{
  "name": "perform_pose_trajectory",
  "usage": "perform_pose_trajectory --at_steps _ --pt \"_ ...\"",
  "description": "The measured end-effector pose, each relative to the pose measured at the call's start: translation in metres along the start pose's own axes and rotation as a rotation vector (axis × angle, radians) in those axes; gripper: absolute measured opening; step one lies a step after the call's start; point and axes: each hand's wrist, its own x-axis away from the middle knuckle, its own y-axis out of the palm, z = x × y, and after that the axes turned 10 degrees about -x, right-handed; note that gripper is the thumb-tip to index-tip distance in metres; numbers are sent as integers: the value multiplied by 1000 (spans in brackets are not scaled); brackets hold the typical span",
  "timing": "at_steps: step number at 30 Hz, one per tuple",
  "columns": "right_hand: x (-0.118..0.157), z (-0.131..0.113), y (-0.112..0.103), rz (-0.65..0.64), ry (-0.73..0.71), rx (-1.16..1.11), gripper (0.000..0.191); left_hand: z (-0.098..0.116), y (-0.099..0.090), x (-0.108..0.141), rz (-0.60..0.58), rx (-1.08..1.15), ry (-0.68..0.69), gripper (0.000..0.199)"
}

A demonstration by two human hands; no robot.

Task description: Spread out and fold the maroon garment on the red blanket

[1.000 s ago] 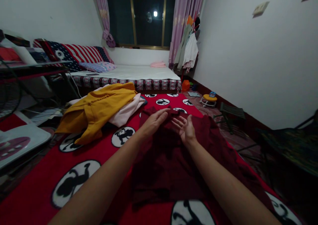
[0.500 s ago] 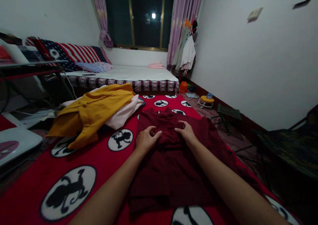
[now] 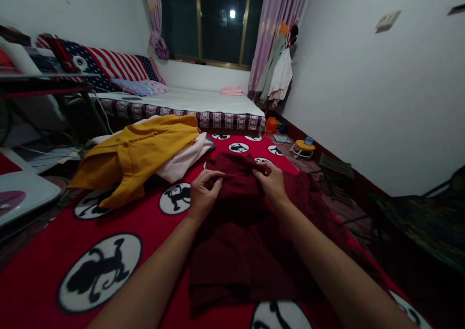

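Note:
A dark maroon garment (image 3: 250,271) is spread in front of me, its exact kind hard to make out. It lies on a red blanket (image 3: 145,227) printed with black monkeys in white circles. My left hand (image 3: 205,191) pinches the cloth near the garment's far left edge. My right hand (image 3: 271,181) pinches it farther right, thumb against fingers. Between the two hands, the far part of the cloth is lifted slightly. To the left of my left hand lies a pile with a mustard-yellow garment (image 3: 145,149) on top and a pale pink garment (image 3: 185,157) under it.
A low bed (image 3: 189,99) stands at the back beneath the window. On the right are a folding stool (image 3: 336,166), a camouflage folding chair (image 3: 425,222) and a small yellow-seated stool (image 3: 304,146). A white plastic seat (image 3: 32,198) and a table (image 3: 54,77) are on the left.
Both hands have closed on the maroon cloth and raised its far part a little. My left hand has shifted slightly left. The head view has tilted down slightly.

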Motion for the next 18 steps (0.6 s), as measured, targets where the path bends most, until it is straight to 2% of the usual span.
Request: perform_pose_trajectory --at_steps 1,3,5,7,10,12,14,18 --pt "0 0 5 -22 18 37 22 -6 -6 -1 -10 -39 -50 14" --pt "3 6 11 -34 74 168 22 -23 -16 -2 -119 -163 -180 15" --pt "10 17 12 11 106 326 30 -38 -22 -2 -263 -291 -282 19" --pt "16 29 10 81 135 439 37 -46 -24 -2 -319 -365 -299 24" --pt "19 42 4 38 193 442 41 -42 -19 -2 -263 -491 -217 30" --pt "16 45 1 -37 170 357 38 -34 -13 -3 -225 -630 -132 32" --pt "9 45 1 -49 121 308 33 -26 -6 -2 -225 -708 -19 31" --pt "-10 41 9 1 80 444 29 -17 10 4 -453 -613 182 26"
